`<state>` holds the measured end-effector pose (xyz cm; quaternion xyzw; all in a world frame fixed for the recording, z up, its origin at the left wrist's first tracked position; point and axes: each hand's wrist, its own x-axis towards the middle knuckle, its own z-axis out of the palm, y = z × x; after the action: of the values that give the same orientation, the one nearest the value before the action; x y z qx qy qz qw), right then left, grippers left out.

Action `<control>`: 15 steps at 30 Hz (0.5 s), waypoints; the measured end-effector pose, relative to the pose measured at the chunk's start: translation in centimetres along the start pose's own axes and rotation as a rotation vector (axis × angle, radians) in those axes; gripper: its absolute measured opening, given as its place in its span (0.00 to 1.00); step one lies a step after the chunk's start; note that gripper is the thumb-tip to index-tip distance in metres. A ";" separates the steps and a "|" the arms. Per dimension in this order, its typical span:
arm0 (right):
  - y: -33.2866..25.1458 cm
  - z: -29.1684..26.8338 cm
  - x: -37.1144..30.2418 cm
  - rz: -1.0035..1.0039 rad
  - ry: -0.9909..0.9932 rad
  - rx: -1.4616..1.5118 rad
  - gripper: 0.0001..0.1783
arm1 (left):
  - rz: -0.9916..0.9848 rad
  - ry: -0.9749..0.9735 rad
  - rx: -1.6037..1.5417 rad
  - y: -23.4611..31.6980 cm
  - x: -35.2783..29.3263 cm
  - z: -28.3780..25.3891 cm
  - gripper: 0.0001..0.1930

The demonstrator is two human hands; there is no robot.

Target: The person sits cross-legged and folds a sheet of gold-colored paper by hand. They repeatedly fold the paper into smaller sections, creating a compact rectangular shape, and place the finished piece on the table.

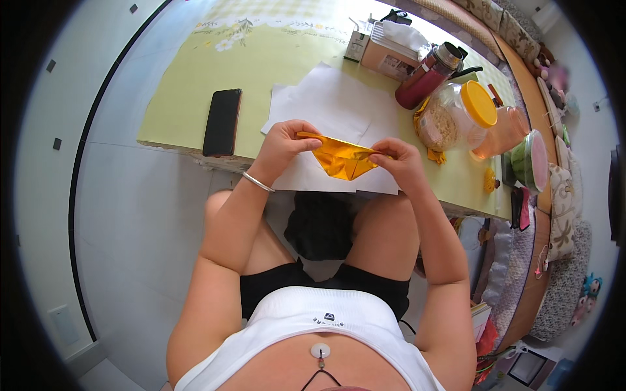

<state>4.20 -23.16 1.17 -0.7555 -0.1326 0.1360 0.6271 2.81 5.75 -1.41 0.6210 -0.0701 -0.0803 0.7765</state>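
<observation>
Between my two hands I hold a folded piece of shiny gold foil paper (340, 159), wide along its upper edge and narrowing toward the bottom. My left hand (290, 146) pinches its left corner between thumb and fingers. At the opposite corner, my right hand (399, 161) is closed in a similar pinch. The foil is raised over the near edge of the table, above several overlapping sheets of white paper (319, 101). A silver bangle (258, 182) circles my left wrist.
A black phone (222, 122) lies left on the green tablecloth (176, 98). To the right stand a dark red thermos (424, 79), a yellow-lidded jar (447, 120), a pink-tinted container (501, 133) and a green tub (529, 161). Behind them is a tissue box (388, 55).
</observation>
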 end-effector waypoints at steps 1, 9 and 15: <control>-0.8 -0.2 -0.2 0.042 0.031 0.059 0.08 | 0.005 0.018 -0.074 0.3 0.0 -0.3 0.13; 1.1 -1.1 0.0 -0.071 -0.134 0.706 0.16 | -0.060 -0.059 -0.513 2.2 0.1 -1.7 0.22; -0.2 -0.8 0.2 -0.071 -0.190 0.656 0.17 | -0.059 -0.080 -0.490 2.4 -0.2 -2.3 0.20</control>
<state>4.63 -23.77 1.46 -0.4925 -0.1658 0.2191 0.8258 3.17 8.50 0.39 0.4125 -0.0610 -0.1418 0.8978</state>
